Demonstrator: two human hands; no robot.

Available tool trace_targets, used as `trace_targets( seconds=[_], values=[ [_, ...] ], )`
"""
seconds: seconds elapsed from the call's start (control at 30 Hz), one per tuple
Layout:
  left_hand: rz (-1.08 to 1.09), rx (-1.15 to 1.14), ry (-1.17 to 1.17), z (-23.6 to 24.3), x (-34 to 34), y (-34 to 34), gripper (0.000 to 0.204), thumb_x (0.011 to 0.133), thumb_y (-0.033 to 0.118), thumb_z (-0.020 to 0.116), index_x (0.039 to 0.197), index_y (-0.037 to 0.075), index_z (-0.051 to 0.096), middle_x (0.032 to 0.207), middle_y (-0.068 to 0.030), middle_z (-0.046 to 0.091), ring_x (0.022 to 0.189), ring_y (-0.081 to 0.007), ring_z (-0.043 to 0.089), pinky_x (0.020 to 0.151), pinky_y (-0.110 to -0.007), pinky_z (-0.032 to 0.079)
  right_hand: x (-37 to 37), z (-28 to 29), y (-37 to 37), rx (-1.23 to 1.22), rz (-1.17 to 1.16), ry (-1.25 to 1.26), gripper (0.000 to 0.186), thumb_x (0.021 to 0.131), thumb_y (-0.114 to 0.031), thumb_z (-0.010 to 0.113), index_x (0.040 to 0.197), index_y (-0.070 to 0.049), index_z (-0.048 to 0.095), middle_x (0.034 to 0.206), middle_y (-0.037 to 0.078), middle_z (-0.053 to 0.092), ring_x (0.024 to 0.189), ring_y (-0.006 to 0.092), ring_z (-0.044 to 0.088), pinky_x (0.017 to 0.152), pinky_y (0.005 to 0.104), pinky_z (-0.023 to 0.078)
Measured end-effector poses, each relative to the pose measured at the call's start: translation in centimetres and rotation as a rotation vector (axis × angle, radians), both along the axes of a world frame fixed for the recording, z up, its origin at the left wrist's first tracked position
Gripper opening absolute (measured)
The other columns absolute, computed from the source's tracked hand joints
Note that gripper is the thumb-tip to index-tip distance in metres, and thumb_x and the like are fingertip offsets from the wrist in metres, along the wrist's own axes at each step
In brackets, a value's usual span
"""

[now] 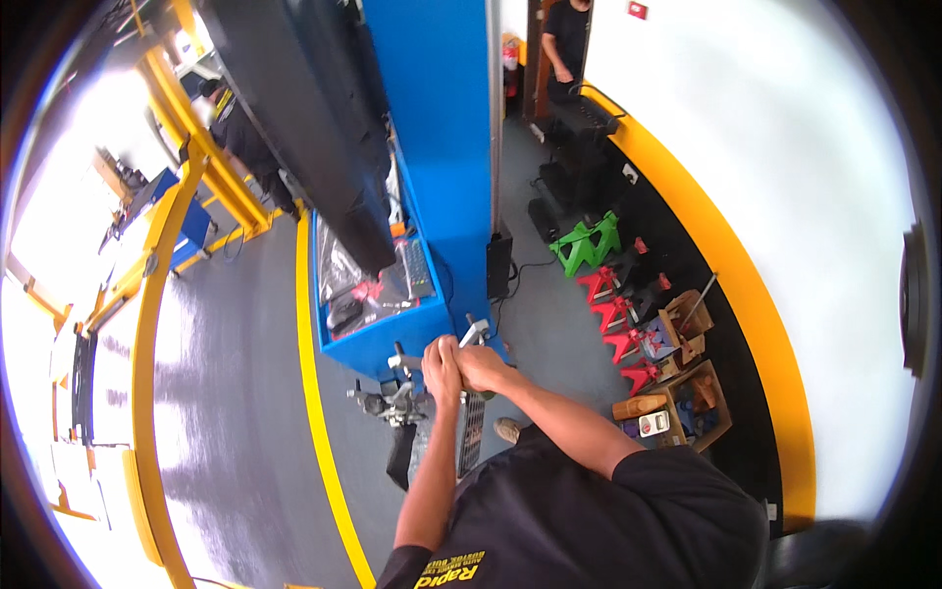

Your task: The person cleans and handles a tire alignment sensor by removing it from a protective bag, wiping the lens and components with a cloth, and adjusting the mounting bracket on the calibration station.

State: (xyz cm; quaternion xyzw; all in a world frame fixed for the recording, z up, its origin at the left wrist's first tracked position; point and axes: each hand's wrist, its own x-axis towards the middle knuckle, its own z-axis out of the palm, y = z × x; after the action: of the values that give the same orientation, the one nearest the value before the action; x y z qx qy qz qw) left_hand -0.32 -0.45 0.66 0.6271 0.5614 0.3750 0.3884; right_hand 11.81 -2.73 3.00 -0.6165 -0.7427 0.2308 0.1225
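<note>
My left hand [443,371] and my right hand [480,367] are side by side, fingers curled and closed, in front of a blue cabinet [383,346]. What they grip is mostly hidden under them. A grey metal bracket [404,361] shows just left of my left hand. Beyond my right hand, another light metal bracket [475,332] sticks up. Below and left of the hands is a metal clamp-like mechanism [391,402]. Under my wrists, a dark slotted panel [471,432] is partly covered by my arms.
An open blue bin [327,329] holds plastic-wrapped items and a keyboard [418,268]. Above it hangs a long dark panel [304,128]. Green [589,243] and red jack stands [613,314] line the right wall, near cardboard boxes [721,404]. A person [245,137] stands far left, another [566,44] at the back.
</note>
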Motion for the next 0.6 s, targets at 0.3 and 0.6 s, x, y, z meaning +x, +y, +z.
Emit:
trace_targets(
  seconds=[0.3,0.6],
  values=[
    [0.317,0.071,-0.274,1.0,-2.1,0.6,0.045,0.111,0.037,0.05,0.115,-0.002,0.073,0.107,-0.0208,0.076,0.101,-0.0329,0.072,0.092,-0.043,0.054,1.7,3.2,1.1,-0.089,0.003,0.083,0.08,0.083,-0.042,0.085,0.138,0.002,0.048,0.119,0.029,0.071,0.111,0.0448,0.07,0.092,0.0516,0.056],
    [-0.164,-0.093,-0.162,0.8,-1.3,6.0,0.053,0.114,0.039,0.041,0.134,-0.004,0.064,0.121,-0.0228,0.074,0.113,-0.0346,0.071,0.1,-0.043,0.053,-3.0,3.2,-0.2,-0.08,-0.375,0.087,0.054,0.085,-0.03,0.079,0.114,0.008,0.054,0.105,0.033,0.072,0.099,0.0491,0.072,0.087,0.055,0.058]
  ],
)
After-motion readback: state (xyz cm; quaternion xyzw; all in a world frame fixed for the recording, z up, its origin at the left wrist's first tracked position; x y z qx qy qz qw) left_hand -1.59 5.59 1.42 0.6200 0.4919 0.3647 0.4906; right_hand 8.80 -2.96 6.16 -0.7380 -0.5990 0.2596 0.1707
